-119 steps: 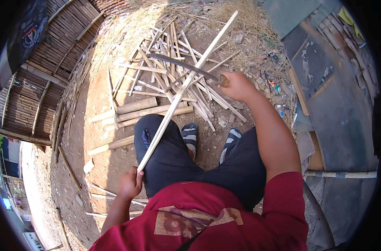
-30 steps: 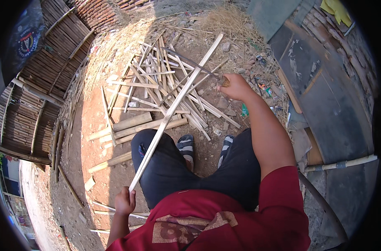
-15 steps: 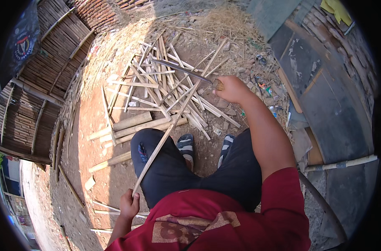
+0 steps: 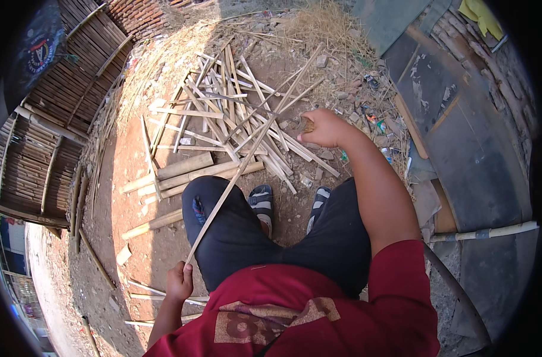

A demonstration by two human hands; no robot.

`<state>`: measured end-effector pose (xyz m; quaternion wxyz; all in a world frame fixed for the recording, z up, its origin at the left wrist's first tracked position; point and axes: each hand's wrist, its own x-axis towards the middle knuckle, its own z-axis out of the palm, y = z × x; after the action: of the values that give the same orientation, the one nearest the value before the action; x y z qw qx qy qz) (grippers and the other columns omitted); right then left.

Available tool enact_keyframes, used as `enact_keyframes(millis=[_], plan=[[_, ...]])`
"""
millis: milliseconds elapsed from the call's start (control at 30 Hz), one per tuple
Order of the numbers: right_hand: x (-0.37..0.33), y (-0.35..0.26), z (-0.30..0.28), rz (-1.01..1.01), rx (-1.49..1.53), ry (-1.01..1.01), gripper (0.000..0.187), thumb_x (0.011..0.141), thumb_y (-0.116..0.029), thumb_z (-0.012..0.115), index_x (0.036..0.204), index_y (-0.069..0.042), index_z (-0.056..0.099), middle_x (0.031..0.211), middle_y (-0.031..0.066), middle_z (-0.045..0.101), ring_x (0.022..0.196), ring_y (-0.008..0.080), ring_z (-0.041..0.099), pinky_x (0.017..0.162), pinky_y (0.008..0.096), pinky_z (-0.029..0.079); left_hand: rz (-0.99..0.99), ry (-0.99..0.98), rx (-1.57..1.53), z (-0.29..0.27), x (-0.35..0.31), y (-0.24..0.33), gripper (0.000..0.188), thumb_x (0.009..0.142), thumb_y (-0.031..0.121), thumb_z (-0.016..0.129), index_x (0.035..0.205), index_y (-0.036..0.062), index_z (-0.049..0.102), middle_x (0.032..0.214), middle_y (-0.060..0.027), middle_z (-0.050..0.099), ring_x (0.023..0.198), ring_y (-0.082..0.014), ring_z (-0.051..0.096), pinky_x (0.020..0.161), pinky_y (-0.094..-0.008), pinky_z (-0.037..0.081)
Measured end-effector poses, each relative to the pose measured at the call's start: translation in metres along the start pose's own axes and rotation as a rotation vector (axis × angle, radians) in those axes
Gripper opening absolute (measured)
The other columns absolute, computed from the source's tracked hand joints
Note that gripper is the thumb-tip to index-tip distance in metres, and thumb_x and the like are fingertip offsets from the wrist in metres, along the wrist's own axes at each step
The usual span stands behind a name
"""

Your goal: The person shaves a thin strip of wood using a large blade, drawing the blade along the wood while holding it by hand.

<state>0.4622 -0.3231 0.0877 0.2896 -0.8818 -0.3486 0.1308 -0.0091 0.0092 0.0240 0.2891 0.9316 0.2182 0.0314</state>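
Ground of brown dirt (image 4: 292, 217) spreads through the middle of the frame, sunlit toward the left and shaded near the centre. Dark flat panels (image 4: 485, 166) take up the right side, and a slatted bamboo wall (image 4: 74, 77) fills the upper left. Maroon shirt (image 4: 271, 285) and dark trousers (image 4: 333, 238) occupy the lower centre, knees apart. A loose pile of split strips (image 4: 226, 116) lies crisscrossed in the upper centre. One long strip (image 4: 226, 198) runs slantwise from the lower left, over the left thigh, to a far tip above the pile. Thick bamboo poles (image 4: 185, 165) lie left of centre, beside the left knee. A dark blade (image 4: 247, 101), blurred, crosses the long strip in view; whether the two touch cannot be told. Striped sandals (image 4: 261, 202) stand between the knees. At the lower left the left hand (image 4: 179, 281) pinches the long strip's near end, thumb against it. Right of the pile, the right hand (image 4: 324, 128) is wrapped around the blade's brown handle (image 4: 308, 125).
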Motion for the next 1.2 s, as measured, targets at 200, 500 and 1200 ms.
enact_keyframes(millis=[200, 500, 1200], plan=[[-0.016, -0.030, -0.002, -0.066, -0.169, -0.208, 0.051, 0.078, -0.031, 0.079, 0.119, -0.004, 0.068, 0.109, 0.0228, 0.070, 0.097, 0.0363, 0.070, 0.085, 0.0437, 0.055, 0.034, 0.065, 0.070, 0.008, 0.004, -0.001, 0.046, 0.104, 0.038, 0.053, 0.075, 0.0021, 0.049, 0.058, -0.0199, 0.050, 0.052, -0.0398, 0.054, 0.050, -0.0441, 0.040], [-0.015, -0.031, -0.007, -0.058, -0.131, -0.095, 0.046, 0.076, -0.030, 0.077, 0.110, -0.001, 0.069, 0.102, 0.0229, 0.071, 0.094, 0.0402, 0.069, 0.083, 0.0452, 0.055, 0.005, 0.039, 0.063, 0.004, -0.004, -0.005, 0.045, 0.102, 0.036, 0.055, 0.073, 0.0023, 0.050, 0.058, -0.0198, 0.051, 0.052, -0.0385, 0.055, 0.050, -0.0436, 0.040], [0.006, 0.046, -0.027, 0.238, 0.192, 0.258, 0.041, 0.077, -0.025, 0.075, 0.114, -0.009, 0.070, 0.104, 0.0207, 0.071, 0.095, 0.0374, 0.068, 0.084, 0.0443, 0.055, -0.022, -0.152, -0.170, -0.005, 0.011, -0.029, 0.050, 0.105, 0.039, 0.051, 0.072, 0.0018, 0.046, 0.056, -0.0063, 0.041, 0.058, -0.0115, 0.040, 0.051, -0.0350, 0.035]])
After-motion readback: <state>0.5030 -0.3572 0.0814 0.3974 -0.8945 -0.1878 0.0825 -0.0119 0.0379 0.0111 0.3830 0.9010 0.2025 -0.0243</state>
